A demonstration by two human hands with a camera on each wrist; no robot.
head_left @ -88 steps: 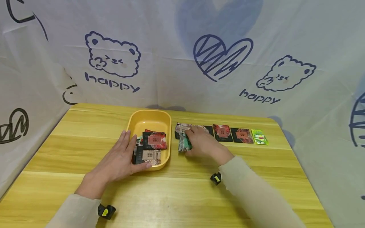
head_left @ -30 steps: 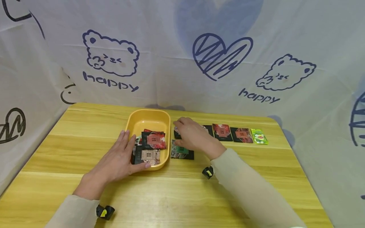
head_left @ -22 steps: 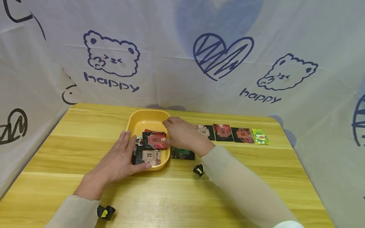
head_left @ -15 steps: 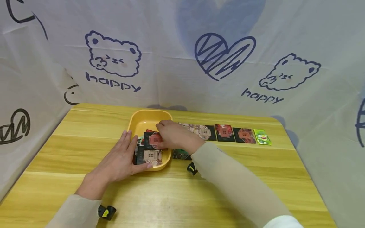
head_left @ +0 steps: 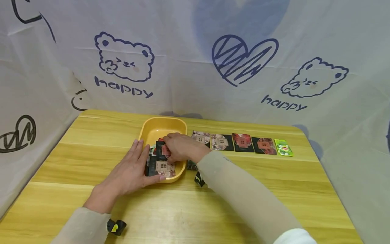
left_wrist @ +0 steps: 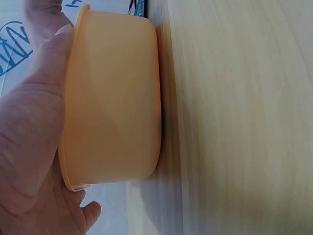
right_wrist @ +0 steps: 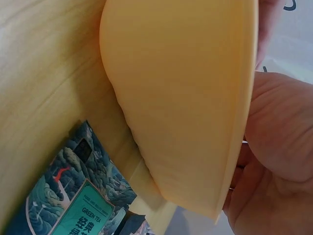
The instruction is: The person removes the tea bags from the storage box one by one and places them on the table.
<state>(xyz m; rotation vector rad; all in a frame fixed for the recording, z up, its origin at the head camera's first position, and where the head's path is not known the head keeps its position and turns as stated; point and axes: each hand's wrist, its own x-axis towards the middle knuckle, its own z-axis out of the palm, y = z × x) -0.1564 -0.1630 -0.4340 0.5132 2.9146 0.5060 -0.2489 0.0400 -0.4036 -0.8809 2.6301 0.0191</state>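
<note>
A yellow plastic tray point(head_left: 163, 123) holds several tea packets. My left hand point(head_left: 126, 171) rests along the tray's left side, its fingers straight and its thumb over the near rim. In the left wrist view the palm lies against the rim. My right hand point(head_left: 186, 147) reaches over the right rim into the tray. Its fingers and thumb span the far and near edges of a black and red tea packet point(head_left: 160, 151), hiding its right part. Nearer me in the tray lies a black and cream tea packet point(head_left: 163, 167).
Right of the tray runs a row of tea packets: two cream ones, a red one point(head_left: 242, 142), a dark red one point(head_left: 264, 145) and a small green Lipton sachet point(head_left: 284, 147). A green tea packet point(right_wrist: 83, 196) lies close beside the tray, mostly hidden in the head view.
My right hand has laid the green tea packet on the table, let go, and moved left over the rim onto the red packet. My left hand keeps its place on the tray.
</note>
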